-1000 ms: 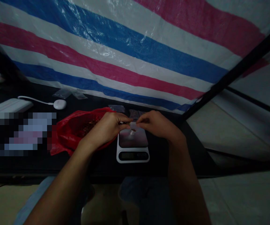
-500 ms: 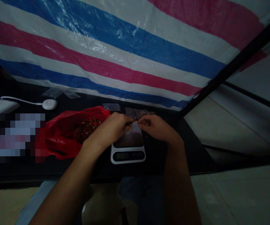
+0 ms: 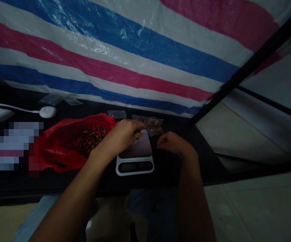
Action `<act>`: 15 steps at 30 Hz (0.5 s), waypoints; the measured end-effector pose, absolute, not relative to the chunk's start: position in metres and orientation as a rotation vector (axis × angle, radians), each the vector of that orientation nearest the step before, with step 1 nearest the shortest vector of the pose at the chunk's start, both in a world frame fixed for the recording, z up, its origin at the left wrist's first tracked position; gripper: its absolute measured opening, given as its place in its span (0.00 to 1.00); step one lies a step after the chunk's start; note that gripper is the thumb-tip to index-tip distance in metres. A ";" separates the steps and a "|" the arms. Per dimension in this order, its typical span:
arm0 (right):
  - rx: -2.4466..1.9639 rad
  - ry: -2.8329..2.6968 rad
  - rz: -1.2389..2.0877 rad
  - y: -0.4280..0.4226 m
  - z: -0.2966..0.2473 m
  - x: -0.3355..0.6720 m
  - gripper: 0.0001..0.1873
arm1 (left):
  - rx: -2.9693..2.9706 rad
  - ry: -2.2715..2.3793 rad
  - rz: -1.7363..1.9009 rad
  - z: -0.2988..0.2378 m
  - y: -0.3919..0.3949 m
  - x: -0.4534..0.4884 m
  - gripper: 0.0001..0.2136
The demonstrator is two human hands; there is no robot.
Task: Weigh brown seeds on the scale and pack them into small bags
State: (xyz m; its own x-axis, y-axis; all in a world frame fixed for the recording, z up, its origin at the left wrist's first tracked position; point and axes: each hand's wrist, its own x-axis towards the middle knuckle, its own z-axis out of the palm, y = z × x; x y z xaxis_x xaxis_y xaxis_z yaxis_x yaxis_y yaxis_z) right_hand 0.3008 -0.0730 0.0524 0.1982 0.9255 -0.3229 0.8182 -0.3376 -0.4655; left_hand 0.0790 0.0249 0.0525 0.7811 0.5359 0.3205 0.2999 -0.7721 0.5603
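Observation:
My left hand (image 3: pixel 129 133) is closed over the plate of a white digital scale (image 3: pixel 134 166). At its fingertips is a small clear plastic bag (image 3: pixel 143 133), partly hidden by the hand. Just right of the scale, my right hand (image 3: pixel 171 143) is low at the black tabletop with its fingertips pinched together; whatever they may hold is too small to make out. Left of the scale lies an open red plastic bag (image 3: pixel 59 148) with many small dried brown pieces (image 3: pixel 89 137) inside, and my left forearm passes in front of its right side.
Filled small clear bags (image 3: pixel 154 125) lie behind the scale, beside a flat stack of clear bags (image 3: pixel 117 114). More clear bags (image 3: pixel 51 98) are at the back left, near a white round device (image 3: pixel 47 112) on a cable. A striped sheet (image 3: pixel 115 74) hangs behind the table.
My right hand has left the small bag and moved right and down to the tabletop beside the scale. My left hand stays over the scale. The whole view has shifted slightly.

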 end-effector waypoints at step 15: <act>-1.639 -1.794 0.592 -0.056 0.067 0.255 0.08 | 2.422 0.656 0.781 0.064 0.021 0.057 0.16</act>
